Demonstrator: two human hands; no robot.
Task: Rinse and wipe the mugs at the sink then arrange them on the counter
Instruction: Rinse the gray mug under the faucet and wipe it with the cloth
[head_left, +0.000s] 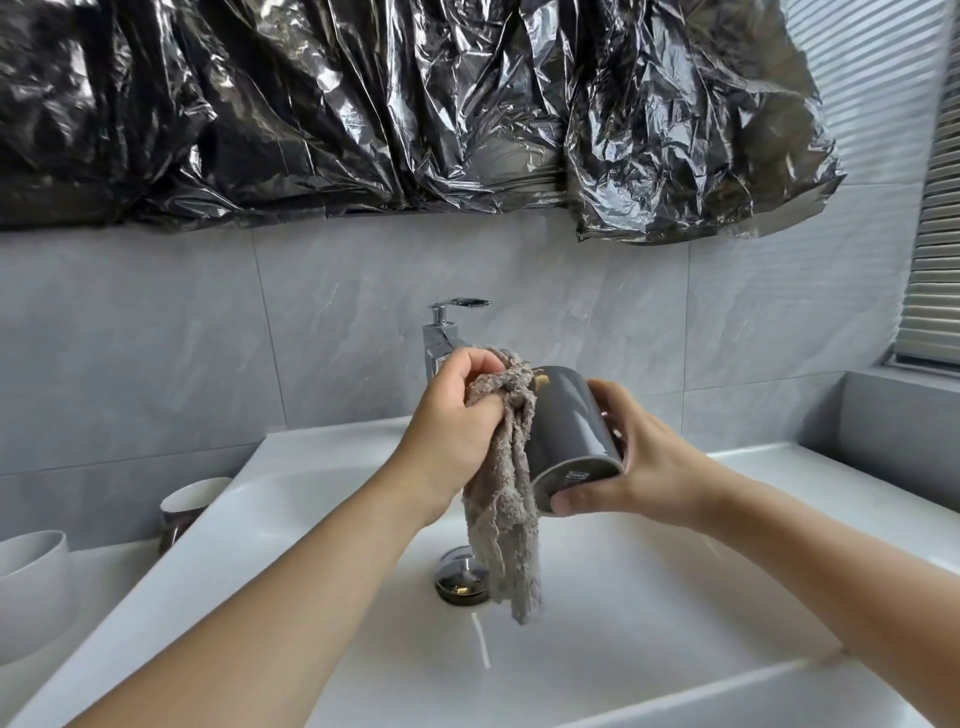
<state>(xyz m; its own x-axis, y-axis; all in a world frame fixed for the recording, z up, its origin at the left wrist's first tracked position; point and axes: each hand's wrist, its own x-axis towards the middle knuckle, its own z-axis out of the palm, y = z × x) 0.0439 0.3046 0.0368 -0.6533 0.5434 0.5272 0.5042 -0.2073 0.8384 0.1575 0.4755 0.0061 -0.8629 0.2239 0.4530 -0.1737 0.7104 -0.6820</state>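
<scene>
Above the white ceramic sink (649, 597), the right hand (639, 457) gripped the glossy grey mug (571, 431), tilted toward ten o'clock. The left hand (457, 410) clutched the beige terry cloth (504, 499) against its rim. Wet glaze might slip, dropping the mug.

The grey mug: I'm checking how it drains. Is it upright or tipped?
Tipped. The grey mug lies nearly sideways over the sink, base toward the camera, mouth toward the cloth.
</scene>
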